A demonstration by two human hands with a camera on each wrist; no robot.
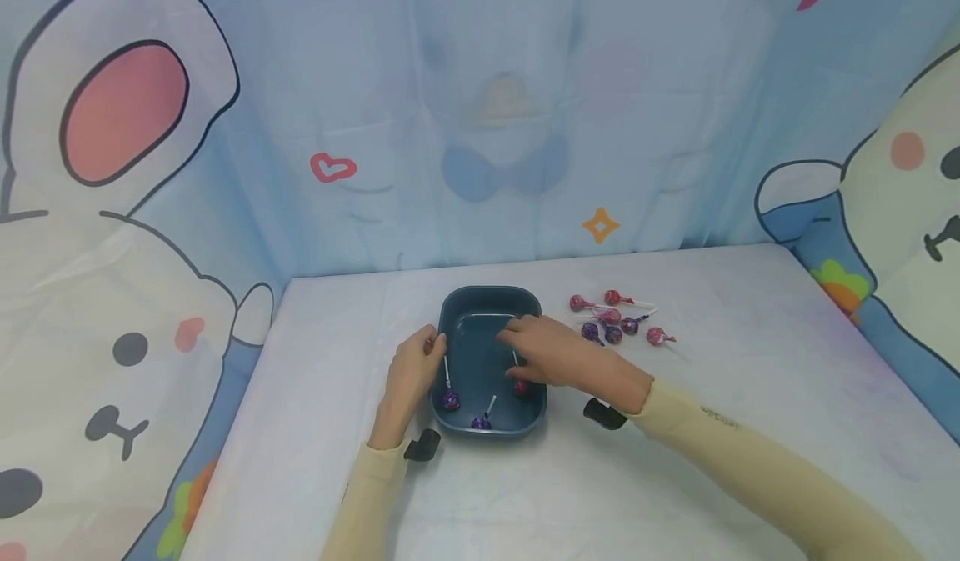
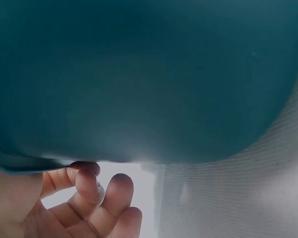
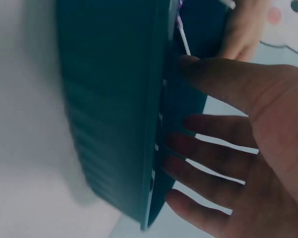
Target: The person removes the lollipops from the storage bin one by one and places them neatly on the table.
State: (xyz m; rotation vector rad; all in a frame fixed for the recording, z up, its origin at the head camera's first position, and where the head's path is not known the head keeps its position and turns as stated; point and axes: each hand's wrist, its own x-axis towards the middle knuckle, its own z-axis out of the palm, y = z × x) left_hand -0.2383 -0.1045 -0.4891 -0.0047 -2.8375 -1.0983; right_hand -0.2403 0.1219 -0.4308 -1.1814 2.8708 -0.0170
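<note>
A dark teal rectangular tray (image 1: 487, 429) with rounded corners and raised walls stands on the table. My left hand (image 1: 411, 375) pinches its left rim; the rim runs between the thumb side and a curled finger in the left wrist view. Inside lie a purple lollipop (image 1: 450, 400) by the left wall, another purple lollipop (image 1: 482, 422) at the front and a red lollipop (image 1: 521, 388) at the right. Over the right side of the tray reaches my right hand (image 1: 551, 353), fingers spread and extended, its thumb close to a white stick in the right wrist view.
Several wrapped lollipops (image 1: 613, 334), red, pink and purple, lie loosely grouped on the table right of the tray. The white table (image 1: 337, 336) ends at a blue patterned curtain (image 1: 510, 227) behind. A black wrist device (image 1: 604, 413) sits at the right cuff.
</note>
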